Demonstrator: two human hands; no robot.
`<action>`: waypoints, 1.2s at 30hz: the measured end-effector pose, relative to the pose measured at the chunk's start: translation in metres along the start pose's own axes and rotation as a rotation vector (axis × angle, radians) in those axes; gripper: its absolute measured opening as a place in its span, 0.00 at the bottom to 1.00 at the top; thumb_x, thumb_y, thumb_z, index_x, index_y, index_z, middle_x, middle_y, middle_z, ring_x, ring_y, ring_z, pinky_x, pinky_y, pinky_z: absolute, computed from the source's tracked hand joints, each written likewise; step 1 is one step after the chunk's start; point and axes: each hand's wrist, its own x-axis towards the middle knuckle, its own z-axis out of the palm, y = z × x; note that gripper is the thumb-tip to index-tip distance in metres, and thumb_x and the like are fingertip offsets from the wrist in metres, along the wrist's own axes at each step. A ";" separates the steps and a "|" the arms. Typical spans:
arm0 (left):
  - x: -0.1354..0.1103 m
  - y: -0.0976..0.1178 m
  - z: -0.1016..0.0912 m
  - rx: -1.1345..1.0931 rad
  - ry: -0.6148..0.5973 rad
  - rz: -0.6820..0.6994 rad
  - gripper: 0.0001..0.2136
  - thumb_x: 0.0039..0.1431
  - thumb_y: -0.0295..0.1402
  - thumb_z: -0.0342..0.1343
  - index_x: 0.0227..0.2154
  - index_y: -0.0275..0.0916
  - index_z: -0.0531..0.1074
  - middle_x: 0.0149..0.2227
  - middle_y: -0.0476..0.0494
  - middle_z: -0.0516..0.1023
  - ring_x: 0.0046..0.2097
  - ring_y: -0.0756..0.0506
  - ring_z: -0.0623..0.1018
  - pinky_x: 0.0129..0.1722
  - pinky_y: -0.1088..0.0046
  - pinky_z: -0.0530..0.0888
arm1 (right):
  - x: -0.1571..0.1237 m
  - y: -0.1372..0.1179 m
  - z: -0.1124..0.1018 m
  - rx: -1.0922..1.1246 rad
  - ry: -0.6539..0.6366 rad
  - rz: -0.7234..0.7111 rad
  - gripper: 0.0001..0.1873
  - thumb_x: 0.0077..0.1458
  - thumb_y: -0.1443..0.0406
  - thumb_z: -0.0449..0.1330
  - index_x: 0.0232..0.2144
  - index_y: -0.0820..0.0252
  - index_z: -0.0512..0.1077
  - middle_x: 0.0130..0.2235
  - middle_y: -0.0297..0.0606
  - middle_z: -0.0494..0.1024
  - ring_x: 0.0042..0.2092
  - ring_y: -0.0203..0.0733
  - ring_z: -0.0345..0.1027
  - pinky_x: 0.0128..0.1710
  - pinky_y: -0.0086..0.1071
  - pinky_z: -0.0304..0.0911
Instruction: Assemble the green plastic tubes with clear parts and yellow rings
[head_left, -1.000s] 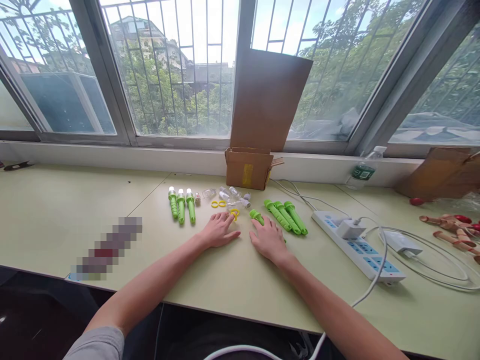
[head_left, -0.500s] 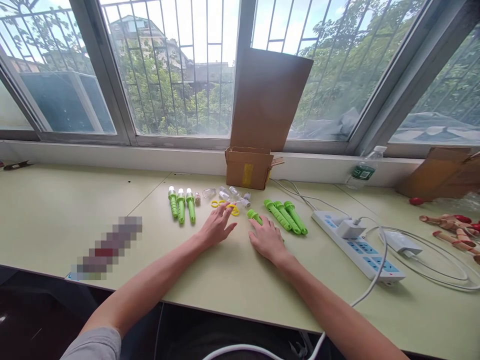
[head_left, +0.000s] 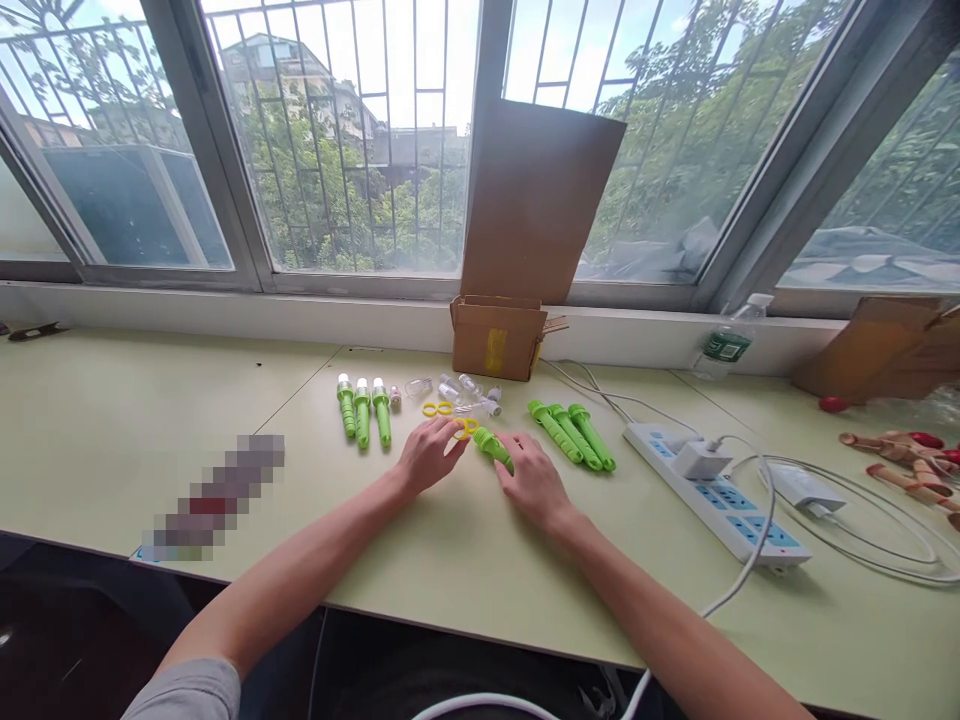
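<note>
My right hand (head_left: 534, 482) grips a green ribbed plastic handle (head_left: 492, 447) and holds it tilted just above the table. My left hand (head_left: 427, 455) has its fingers pinched on a small yellow ring (head_left: 466, 428) right beside the handle's far end. Two more yellow rings (head_left: 437, 408) lie on the table behind my left hand. Further back sit several small clear caps (head_left: 459, 387).
Three green handles with clear tops (head_left: 363, 408) lie at the left, three plain green handles (head_left: 571, 433) at the right. A small cardboard box (head_left: 498, 336) stands by the window ledge. A white power strip (head_left: 720, 492) with cables, a water bottle (head_left: 729, 340) and wooden parts (head_left: 904, 458) are further right.
My right hand has picked up the green handle and swung it leftward. My left hand has closed on the yellow ring and brought it to the handle's end.
</note>
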 end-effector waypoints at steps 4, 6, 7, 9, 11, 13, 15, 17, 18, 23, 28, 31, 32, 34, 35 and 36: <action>0.000 0.001 0.000 0.001 0.002 -0.004 0.12 0.62 0.42 0.46 0.38 0.41 0.70 0.39 0.42 0.76 0.41 0.43 0.75 0.42 0.64 0.72 | 0.001 0.002 0.001 -0.019 -0.023 0.024 0.23 0.56 0.65 0.52 0.54 0.60 0.64 0.47 0.45 0.71 0.49 0.47 0.62 0.48 0.33 0.56; 0.000 0.001 0.000 0.012 -0.019 -0.013 0.13 0.63 0.41 0.44 0.35 0.40 0.69 0.36 0.43 0.76 0.39 0.44 0.75 0.39 0.66 0.72 | 0.001 0.002 0.001 0.008 -0.018 -0.003 0.21 0.57 0.66 0.51 0.53 0.60 0.65 0.46 0.44 0.72 0.49 0.46 0.62 0.48 0.33 0.56; 0.000 0.001 0.000 0.018 -0.027 -0.023 0.13 0.64 0.40 0.43 0.34 0.40 0.69 0.35 0.43 0.76 0.38 0.44 0.75 0.38 0.66 0.72 | 0.000 0.001 0.001 0.029 -0.015 -0.026 0.21 0.57 0.66 0.51 0.53 0.59 0.66 0.45 0.43 0.72 0.48 0.45 0.63 0.48 0.32 0.57; 0.000 0.001 -0.001 0.022 -0.030 -0.055 0.12 0.64 0.39 0.42 0.33 0.40 0.67 0.33 0.44 0.75 0.36 0.45 0.76 0.36 0.68 0.71 | -0.001 -0.002 0.000 0.072 -0.008 -0.074 0.20 0.57 0.66 0.51 0.52 0.58 0.66 0.45 0.42 0.72 0.47 0.44 0.63 0.47 0.32 0.57; 0.000 0.000 -0.001 0.015 -0.022 -0.092 0.11 0.64 0.39 0.42 0.34 0.40 0.65 0.33 0.45 0.75 0.34 0.45 0.76 0.33 0.69 0.71 | -0.002 -0.005 -0.002 0.111 0.007 -0.105 0.20 0.57 0.66 0.51 0.52 0.58 0.67 0.44 0.41 0.72 0.47 0.44 0.63 0.47 0.33 0.58; -0.001 0.000 0.000 -0.001 -0.017 -0.122 0.10 0.64 0.40 0.43 0.34 0.40 0.63 0.33 0.46 0.75 0.33 0.46 0.76 0.32 0.70 0.70 | -0.002 -0.008 -0.004 0.144 0.021 -0.128 0.19 0.57 0.67 0.51 0.51 0.57 0.67 0.44 0.41 0.72 0.46 0.44 0.63 0.47 0.33 0.59; -0.002 -0.001 0.001 -0.022 -0.018 -0.139 0.09 0.63 0.40 0.43 0.35 0.40 0.61 0.33 0.46 0.75 0.31 0.46 0.76 0.31 0.70 0.70 | -0.003 -0.010 -0.005 0.171 0.037 -0.148 0.19 0.57 0.67 0.52 0.51 0.57 0.67 0.42 0.41 0.72 0.45 0.44 0.63 0.46 0.34 0.59; -0.002 0.000 0.001 -0.052 -0.017 -0.145 0.09 0.63 0.41 0.44 0.37 0.40 0.59 0.34 0.45 0.75 0.32 0.45 0.77 0.31 0.70 0.71 | -0.003 -0.010 -0.006 0.191 0.057 -0.163 0.19 0.57 0.67 0.52 0.50 0.57 0.68 0.42 0.41 0.71 0.45 0.44 0.63 0.46 0.34 0.60; -0.002 0.000 0.002 -0.072 -0.016 -0.146 0.10 0.63 0.41 0.44 0.39 0.40 0.58 0.34 0.44 0.76 0.33 0.45 0.78 0.31 0.70 0.71 | -0.004 -0.009 -0.006 0.199 0.069 -0.167 0.19 0.57 0.67 0.52 0.50 0.57 0.68 0.41 0.41 0.71 0.44 0.44 0.64 0.46 0.34 0.60; -0.002 0.001 0.000 -0.202 -0.033 -0.171 0.17 0.63 0.43 0.45 0.49 0.41 0.52 0.39 0.41 0.78 0.36 0.43 0.79 0.33 0.67 0.73 | -0.003 -0.007 -0.004 0.225 0.118 -0.186 0.19 0.56 0.67 0.52 0.51 0.56 0.67 0.41 0.40 0.71 0.44 0.43 0.64 0.44 0.33 0.61; -0.001 0.000 -0.002 -0.272 -0.053 -0.203 0.16 0.62 0.44 0.46 0.48 0.41 0.57 0.36 0.43 0.79 0.38 0.43 0.79 0.37 0.67 0.74 | -0.002 -0.002 0.002 0.262 0.189 -0.231 0.19 0.56 0.68 0.54 0.50 0.55 0.67 0.40 0.40 0.71 0.43 0.45 0.65 0.42 0.35 0.64; -0.001 0.000 -0.002 -0.324 -0.050 -0.206 0.15 0.62 0.44 0.45 0.47 0.41 0.59 0.35 0.44 0.79 0.37 0.44 0.79 0.37 0.68 0.74 | -0.002 0.000 0.004 0.281 0.227 -0.258 0.19 0.55 0.68 0.54 0.50 0.53 0.67 0.40 0.40 0.71 0.43 0.45 0.66 0.41 0.36 0.65; -0.001 0.000 -0.003 -0.342 -0.050 -0.206 0.15 0.63 0.44 0.45 0.47 0.41 0.60 0.35 0.44 0.79 0.37 0.45 0.79 0.37 0.68 0.73 | -0.002 0.000 0.005 0.286 0.236 -0.267 0.19 0.55 0.68 0.54 0.50 0.53 0.67 0.41 0.40 0.71 0.43 0.45 0.66 0.41 0.36 0.65; -0.001 0.002 -0.004 -0.370 -0.052 -0.209 0.15 0.63 0.43 0.45 0.46 0.41 0.61 0.34 0.44 0.79 0.35 0.45 0.79 0.37 0.68 0.73 | -0.001 0.000 0.005 0.294 0.247 -0.281 0.20 0.55 0.68 0.54 0.50 0.53 0.66 0.41 0.40 0.71 0.44 0.46 0.66 0.42 0.37 0.66; -0.001 0.003 -0.005 -0.383 -0.054 -0.211 0.14 0.63 0.43 0.44 0.46 0.40 0.62 0.34 0.44 0.79 0.35 0.45 0.79 0.37 0.69 0.73 | -0.001 0.000 0.005 0.297 0.249 -0.286 0.20 0.55 0.68 0.54 0.51 0.53 0.66 0.41 0.41 0.71 0.44 0.46 0.66 0.42 0.37 0.66; -0.001 0.004 -0.006 -0.396 -0.055 -0.213 0.15 0.63 0.43 0.44 0.46 0.40 0.62 0.33 0.44 0.79 0.34 0.46 0.79 0.36 0.69 0.73 | -0.001 0.000 0.006 0.300 0.249 -0.290 0.20 0.55 0.68 0.54 0.51 0.53 0.66 0.41 0.41 0.71 0.44 0.46 0.66 0.42 0.37 0.66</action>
